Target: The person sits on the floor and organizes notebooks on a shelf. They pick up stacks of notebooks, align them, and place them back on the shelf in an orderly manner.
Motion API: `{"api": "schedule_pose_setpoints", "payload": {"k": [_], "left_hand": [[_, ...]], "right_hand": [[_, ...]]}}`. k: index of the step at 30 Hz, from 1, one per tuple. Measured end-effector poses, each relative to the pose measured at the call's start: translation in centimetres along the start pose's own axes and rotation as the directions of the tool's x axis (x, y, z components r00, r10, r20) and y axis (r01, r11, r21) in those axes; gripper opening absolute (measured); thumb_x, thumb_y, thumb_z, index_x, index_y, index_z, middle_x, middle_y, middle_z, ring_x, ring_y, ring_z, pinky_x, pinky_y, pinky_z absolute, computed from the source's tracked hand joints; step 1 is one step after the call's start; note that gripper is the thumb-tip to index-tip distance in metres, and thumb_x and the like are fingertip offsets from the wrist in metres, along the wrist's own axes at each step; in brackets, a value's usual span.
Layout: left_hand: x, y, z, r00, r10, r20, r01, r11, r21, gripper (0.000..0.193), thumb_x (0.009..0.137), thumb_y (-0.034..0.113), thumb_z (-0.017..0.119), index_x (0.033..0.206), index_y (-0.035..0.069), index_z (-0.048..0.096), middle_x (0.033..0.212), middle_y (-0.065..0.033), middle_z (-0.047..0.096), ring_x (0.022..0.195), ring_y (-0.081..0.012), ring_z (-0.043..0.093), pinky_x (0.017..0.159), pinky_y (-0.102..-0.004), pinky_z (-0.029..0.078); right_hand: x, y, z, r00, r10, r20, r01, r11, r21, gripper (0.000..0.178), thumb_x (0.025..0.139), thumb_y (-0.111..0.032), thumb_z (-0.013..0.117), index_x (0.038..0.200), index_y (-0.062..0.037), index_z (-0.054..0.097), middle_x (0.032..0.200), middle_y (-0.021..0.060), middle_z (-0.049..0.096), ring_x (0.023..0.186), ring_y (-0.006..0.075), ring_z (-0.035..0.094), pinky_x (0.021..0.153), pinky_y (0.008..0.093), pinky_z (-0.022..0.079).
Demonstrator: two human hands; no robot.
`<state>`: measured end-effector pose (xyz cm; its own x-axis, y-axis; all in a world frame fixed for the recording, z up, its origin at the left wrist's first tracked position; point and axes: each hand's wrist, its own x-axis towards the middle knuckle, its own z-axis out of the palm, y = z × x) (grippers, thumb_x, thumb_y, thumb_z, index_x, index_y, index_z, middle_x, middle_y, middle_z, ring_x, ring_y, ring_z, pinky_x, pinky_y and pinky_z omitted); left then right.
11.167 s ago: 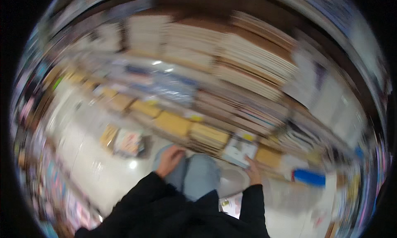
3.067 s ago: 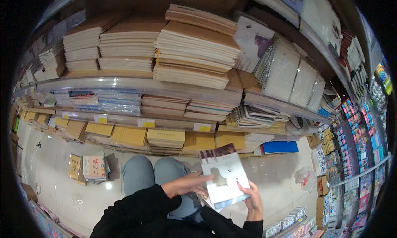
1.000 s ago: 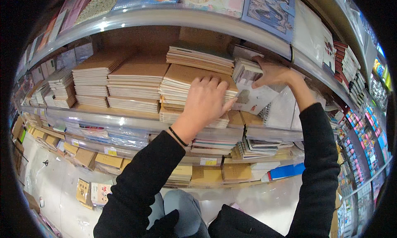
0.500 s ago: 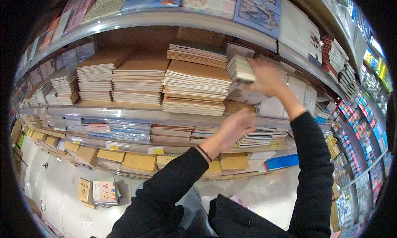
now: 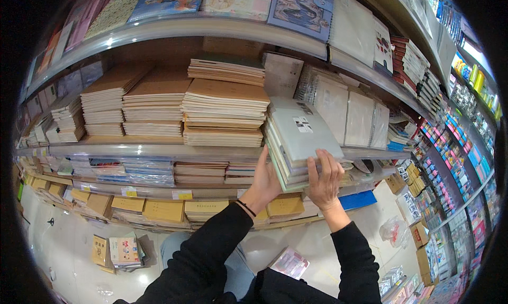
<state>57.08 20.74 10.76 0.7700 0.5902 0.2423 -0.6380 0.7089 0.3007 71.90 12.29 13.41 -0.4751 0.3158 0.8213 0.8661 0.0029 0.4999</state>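
Observation:
A stack of notebooks (image 5: pixel 312 127), with a pale grey-green cover on top, sits tilted at the front of the middle shelf, between my hands. My left hand (image 5: pixel 264 180) grips its lower left side, palm against the edges, with part of the fingers hidden. My right hand (image 5: pixel 324 180) curls over the near right corner, fingertips on the top cover. Just left of it stands a tall pile of brown-covered notebooks (image 5: pixel 225 111). Clear-covered spiral notebooks (image 5: pixel 330 111) stand upright behind and to the right.
More brown notebook piles (image 5: pixel 153 106) line the shelf at left. The upper shelf (image 5: pixel 211 30) with picture-covered books overhangs the back. Lower shelves hold wrapped notebooks (image 5: pixel 145 172) and yellow boxes (image 5: pixel 164 210). Books (image 5: pixel 126 251) lie on the floor at left, and a rack (image 5: pixel 450 145) runs along the right.
My right hand has come down and nearer from the back of the shelf. The notebook stack now rests between both hands at the shelf front, its cover showing. The view has shifted slightly right.

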Motion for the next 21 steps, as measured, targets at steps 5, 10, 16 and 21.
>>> {"api": "schedule_pose_setpoints", "payload": {"k": [5,10,16,21], "left_hand": [[1.5,1.8,1.2,0.997,0.079,-0.017,-0.078,0.996,0.052,0.070,0.096,0.057,0.031,0.141,0.003,0.033,0.142,-0.0136,0.041,0.129,-0.0287,0.039,0.109,-0.0423,0.030],[0.4,2.9,1.4,0.997,0.023,-0.079,0.006,0.937,0.349,0.064,0.099,0.047,0.035,0.142,0.000,0.030,0.145,-0.0139,0.036,0.136,-0.0285,0.030,0.112,-0.0399,0.028],[-7.0,0.9,0.1,0.998,-0.068,-0.011,0.058,0.755,0.653,0.055,0.099,0.032,0.045,0.142,0.000,0.031,0.135,-0.0150,0.050,0.124,-0.0225,0.048,0.104,-0.0340,0.039],[-16.9,-0.6,-3.0,0.989,-0.136,-0.063,0.144,0.737,0.660,0.047,0.098,0.025,0.048,0.136,0.000,0.041,0.125,-0.0131,0.057,0.111,-0.0191,0.057,0.093,-0.0302,0.046]], "right_hand": [[3.9,1.7,3.4,0.990,0.008,0.139,-0.012,1.000,0.024,0.053,0.080,-0.008,0.053,0.133,-0.0090,0.048,0.125,0.0147,0.049,0.116,0.0288,0.047,0.089,0.0398,0.036],[6.7,2.3,9.2,0.997,-0.048,0.058,0.042,0.995,0.088,0.059,0.078,-0.008,0.053,0.137,-0.0094,0.045,0.122,0.0149,0.050,0.114,0.0294,0.047,0.090,0.0414,0.036],[4.4,2.4,12.3,0.990,-0.026,0.141,0.019,0.998,0.053,0.067,0.076,-0.007,0.056,0.141,-0.0169,0.042,0.127,0.0160,0.048,0.117,0.0316,0.046,0.094,0.0456,0.037],[3.6,5.5,13.7,0.932,-0.114,0.344,0.131,0.991,-0.025,0.082,0.072,-0.043,0.069,0.143,-0.0155,0.037,0.143,0.0079,0.042,0.131,0.0287,0.037,0.106,0.0452,0.028]]}}
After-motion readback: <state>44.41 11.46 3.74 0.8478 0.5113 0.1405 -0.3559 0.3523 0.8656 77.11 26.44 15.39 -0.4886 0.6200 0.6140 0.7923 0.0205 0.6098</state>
